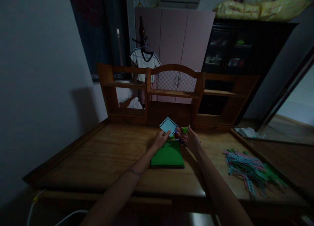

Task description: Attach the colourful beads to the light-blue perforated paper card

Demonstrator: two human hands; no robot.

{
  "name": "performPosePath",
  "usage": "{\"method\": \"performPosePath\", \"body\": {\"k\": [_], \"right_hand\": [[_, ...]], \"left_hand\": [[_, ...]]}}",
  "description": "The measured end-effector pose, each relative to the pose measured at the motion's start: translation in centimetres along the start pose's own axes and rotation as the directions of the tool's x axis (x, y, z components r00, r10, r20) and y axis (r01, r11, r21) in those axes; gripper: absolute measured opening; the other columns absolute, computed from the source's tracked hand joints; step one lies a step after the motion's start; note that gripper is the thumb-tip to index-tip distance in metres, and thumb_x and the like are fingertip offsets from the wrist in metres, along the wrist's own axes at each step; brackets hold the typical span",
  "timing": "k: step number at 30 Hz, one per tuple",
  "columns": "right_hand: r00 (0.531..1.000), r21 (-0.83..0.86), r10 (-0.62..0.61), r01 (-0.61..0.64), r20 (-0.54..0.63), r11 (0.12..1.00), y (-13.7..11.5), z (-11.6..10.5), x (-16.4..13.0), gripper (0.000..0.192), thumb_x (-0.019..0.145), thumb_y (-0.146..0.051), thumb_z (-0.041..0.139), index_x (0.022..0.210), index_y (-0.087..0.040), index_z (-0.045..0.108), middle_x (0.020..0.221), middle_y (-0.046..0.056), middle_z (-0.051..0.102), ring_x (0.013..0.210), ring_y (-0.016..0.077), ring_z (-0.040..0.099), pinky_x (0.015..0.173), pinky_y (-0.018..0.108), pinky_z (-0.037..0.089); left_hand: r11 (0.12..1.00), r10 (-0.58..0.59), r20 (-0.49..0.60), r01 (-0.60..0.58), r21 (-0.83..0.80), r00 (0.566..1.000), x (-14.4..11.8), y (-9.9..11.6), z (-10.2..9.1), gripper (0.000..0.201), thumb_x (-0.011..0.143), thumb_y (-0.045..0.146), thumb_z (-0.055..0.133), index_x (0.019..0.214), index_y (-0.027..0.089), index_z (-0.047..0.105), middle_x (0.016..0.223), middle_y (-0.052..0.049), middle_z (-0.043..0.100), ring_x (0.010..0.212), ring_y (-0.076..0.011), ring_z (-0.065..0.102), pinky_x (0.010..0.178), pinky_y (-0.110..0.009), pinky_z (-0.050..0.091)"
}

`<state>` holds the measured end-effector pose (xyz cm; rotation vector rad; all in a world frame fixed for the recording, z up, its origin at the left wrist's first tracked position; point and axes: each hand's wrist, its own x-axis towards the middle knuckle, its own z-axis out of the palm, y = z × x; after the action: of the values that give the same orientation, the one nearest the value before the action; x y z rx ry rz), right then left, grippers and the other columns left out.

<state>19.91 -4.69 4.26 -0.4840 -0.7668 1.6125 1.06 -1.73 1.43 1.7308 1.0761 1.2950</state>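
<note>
1. Far left is just bare wall and the desk (98, 160) edge, nothing in reach there.
2. Left hand (160, 139) is closed in a pinch on the lower corner of a pale blue card (168, 125) with punched holes along its edges. The card is held up off the desk, tilted like a diamond, right in front of the shelf unit (171, 93).
3. Below both hands a green pad (168, 156) lies flat on the desk, near the middle. The hands hover over its far end.
4. Right hand (190, 139) is curled round a small green piece (185, 130), just beside the card. There's a bit of red and blue under the fingers too, but it's too dark to tell what they are.
5. My read of the step – card and green piece are being brought together, not joined yet. Lining a small bit up with those edge holes would take a steady pinch on the card and fine fingertip work from the right.
6. Off to the right, well apart, a heap of coloured strips (247, 167) sprawls on the desk.
7. Nothing really blocks the hands – the shelf unit sits close behind the card, and the dim light is the bigger nuisance. A shirt (144, 61) hangs on a hanger further back.
</note>
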Motion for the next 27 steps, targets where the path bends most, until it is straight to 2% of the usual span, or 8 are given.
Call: {"method": "performPosePath", "body": {"k": [3, 6, 14, 27], "right_hand": [[1.000, -0.009, -0.001, 0.001, 0.000, 1.000, -0.04, 0.10, -0.08, 0.023, 0.086, -0.040, 0.051, 0.086, -0.019, 0.059, 0.099, 0.006, 0.066, 0.109, 0.0206, 0.055, 0.082, 0.032, 0.054], [1.000, -0.026, -0.009, 0.009, -0.002, 1.000, -0.03, 0.15, -0.12, 0.022, 0.086, -0.039, 0.050, 0.087, -0.019, 0.059, 0.103, 0.006, 0.065, 0.111, 0.0203, 0.054, 0.083, 0.031, 0.054], [1.000, -0.033, -0.023, 0.023, -0.002, 0.999, 0.00, 0.10, -0.09, 0.024, 0.087, -0.041, 0.048, 0.085, -0.019, 0.059, 0.103, 0.006, 0.066, 0.112, 0.0205, 0.053, 0.084, 0.032, 0.054], [1.000, -0.069, -0.029, 0.029, 0.007, 0.997, 0.17, 0.09, 0.00, 0.028, 0.087, -0.044, 0.047, 0.086, -0.019, 0.060, 0.105, 0.006, 0.065, 0.113, 0.0199, 0.052, 0.086, 0.030, 0.051]], "left_hand": [[0.999, -0.029, -0.028, 0.028, -0.029, 0.999, 0.15, -0.03, -0.06, 0.047, 0.077, 0.055, 0.046, 0.075, 0.011, 0.060, 0.062, -0.005, 0.061, 0.050, -0.0109, 0.051, 0.048, -0.020, 0.036], [0.998, -0.062, -0.005, 0.062, -0.002, 0.998, 0.25, -0.40, 0.04, 0.048, 0.077, 0.055, 0.046, 0.067, 0.011, 0.059, 0.051, -0.002, 0.055, 0.042, -0.0095, 0.045, 0.044, -0.020, 0.034], [0.999, 0.042, 0.135, -0.044, 0.009, 0.990, -0.30, 0.14, 0.16, 0.037, 0.077, 0.046, 0.049, 0.065, 0.012, 0.058, 0.053, -0.001, 0.054, 0.046, -0.0092, 0.045, 0.052, -0.021, 0.039], [0.999, 0.027, 0.123, -0.033, 0.041, 0.992, -0.36, 0.21, 0.16, 0.040, 0.078, 0.047, 0.048, 0.059, 0.013, 0.055, 0.048, 0.000, 0.051, 0.043, -0.0091, 0.045, 0.051, -0.021, 0.039]]}}
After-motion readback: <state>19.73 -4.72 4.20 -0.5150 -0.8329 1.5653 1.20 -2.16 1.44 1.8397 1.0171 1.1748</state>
